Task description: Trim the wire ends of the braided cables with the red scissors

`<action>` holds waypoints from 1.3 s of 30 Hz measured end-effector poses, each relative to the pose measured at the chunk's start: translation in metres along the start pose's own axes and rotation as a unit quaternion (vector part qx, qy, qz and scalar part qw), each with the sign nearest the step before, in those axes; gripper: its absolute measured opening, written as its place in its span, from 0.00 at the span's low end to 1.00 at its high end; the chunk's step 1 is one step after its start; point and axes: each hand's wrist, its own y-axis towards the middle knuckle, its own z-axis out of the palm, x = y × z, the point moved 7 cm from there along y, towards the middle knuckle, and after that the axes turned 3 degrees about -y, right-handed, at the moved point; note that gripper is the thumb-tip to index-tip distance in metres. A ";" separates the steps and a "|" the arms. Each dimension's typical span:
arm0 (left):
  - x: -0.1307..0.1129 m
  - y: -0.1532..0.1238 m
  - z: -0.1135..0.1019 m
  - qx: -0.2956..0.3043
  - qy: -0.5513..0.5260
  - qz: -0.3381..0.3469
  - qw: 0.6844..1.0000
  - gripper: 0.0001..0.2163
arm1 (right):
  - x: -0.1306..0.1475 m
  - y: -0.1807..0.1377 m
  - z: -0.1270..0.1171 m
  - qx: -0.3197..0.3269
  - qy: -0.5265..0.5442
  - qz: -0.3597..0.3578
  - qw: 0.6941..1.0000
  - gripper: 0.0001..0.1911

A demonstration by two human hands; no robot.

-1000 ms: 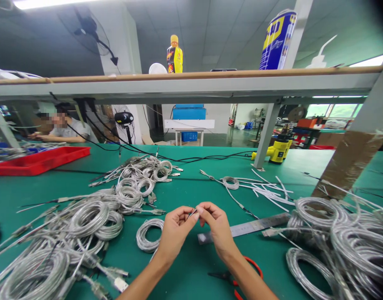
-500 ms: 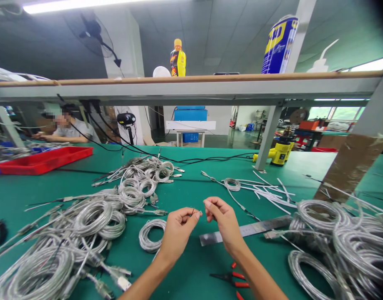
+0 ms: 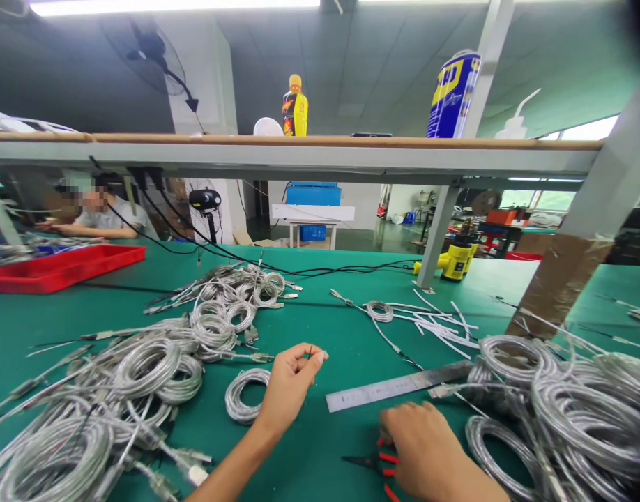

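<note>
My left hand (image 3: 288, 380) is raised over the green table (image 3: 341, 328), thumb and forefinger pinched on a thin cable end with small dark wires (image 3: 310, 351). Its cable leads down to a small silver coil (image 3: 242, 394) lying just left of that hand. My right hand (image 3: 422, 446) is low near the front edge, fingers curled down onto the red-handled cutters (image 3: 375, 461). A steel ruler (image 3: 393, 388) lies between the two hands.
Heaps of coiled silver cables lie at left (image 3: 142, 369) and right (image 3: 565, 411). White cut tubes (image 3: 440, 324) lie mid-table. A red tray (image 3: 58, 266) and a seated person (image 3: 103, 213) are at far left. A yellow tool (image 3: 453, 259) and shelf post (image 3: 576, 258) stand behind.
My right hand let go of the cable end and dropped down and right onto the red-handled cutters. My left hand stayed pinched on the cable end.
</note>
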 end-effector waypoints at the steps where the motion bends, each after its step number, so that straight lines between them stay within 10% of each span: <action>1: 0.000 0.000 0.000 0.003 0.000 -0.001 1.000 0.10 | 0.002 -0.003 0.007 0.012 -0.007 -0.005 1.000 0.20; 7: 0.002 -0.001 0.000 0.009 0.016 -0.020 1.000 0.11 | 0.003 -0.007 0.014 -0.016 0.008 -0.009 1.000 0.20; 11: 0.002 0.002 0.000 0.016 0.003 -0.012 1.000 0.11 | -0.006 0.007 -0.014 -0.153 0.103 0.013 0.983 0.07; 20: 0.004 0.003 -0.002 0.009 0.015 -0.027 0.999 0.12 | 0.021 0.061 0.005 -0.215 0.579 -0.121 0.777 0.07; 39: 0.006 0.005 0.000 0.033 0.027 -0.010 0.999 0.10 | 0.020 0.051 0.015 -0.221 0.500 -0.110 0.830 0.16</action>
